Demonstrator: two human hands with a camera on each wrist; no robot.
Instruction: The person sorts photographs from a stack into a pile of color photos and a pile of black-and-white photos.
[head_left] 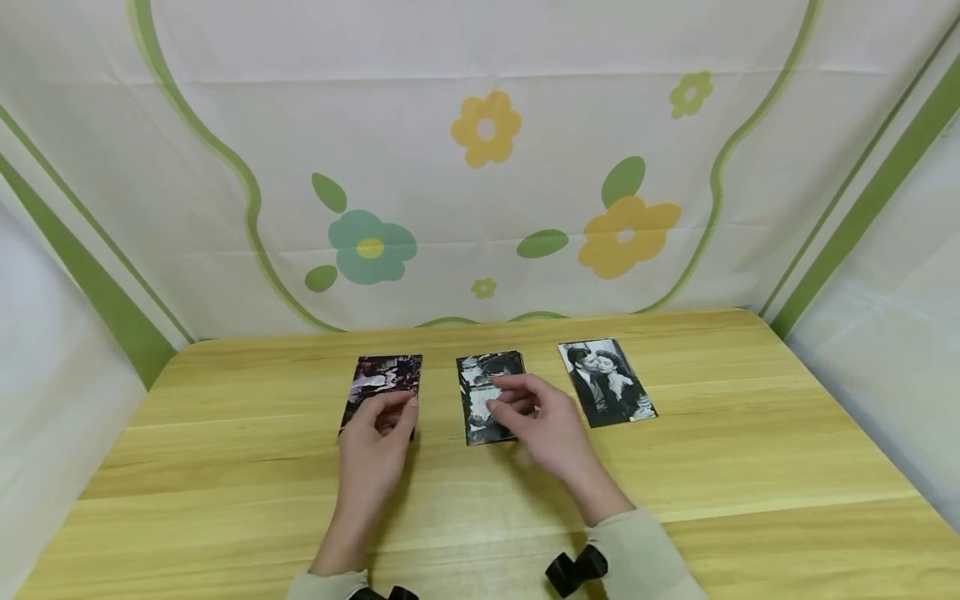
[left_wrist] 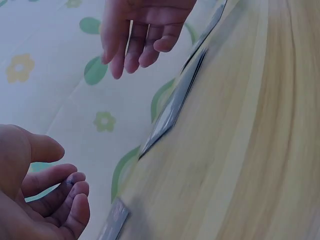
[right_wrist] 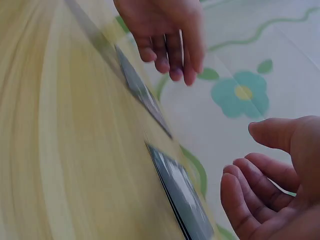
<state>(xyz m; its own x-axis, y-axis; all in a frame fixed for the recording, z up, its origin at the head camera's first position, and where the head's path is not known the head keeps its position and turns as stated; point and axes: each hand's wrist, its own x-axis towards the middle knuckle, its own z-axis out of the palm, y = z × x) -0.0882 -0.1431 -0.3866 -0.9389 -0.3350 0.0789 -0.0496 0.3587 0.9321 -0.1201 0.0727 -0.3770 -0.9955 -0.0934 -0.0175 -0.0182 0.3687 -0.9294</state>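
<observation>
Three photo card spots lie in a row on the wooden table. My left hand (head_left: 372,454) hovers over the near part of the left card (head_left: 384,372), a dark purplish picture. Over the right side of the middle black-and-white cards (head_left: 480,421) is my right hand (head_left: 553,431); their layered edge shows a small stack in the right wrist view. To the right lies a card (head_left: 609,385) with a black-and-white picture of a couple. In the wrist views, the left hand (left_wrist: 42,190) and right hand (right_wrist: 272,175) have loosely bent fingers, hold nothing and stand apart from the cards.
The light wooden table (head_left: 480,517) reaches back to a white cloth (head_left: 420,150) printed with flowers and green lines. More of this cloth hangs at the left and right sides. A black strap piece (head_left: 576,571) sits at the right sleeve.
</observation>
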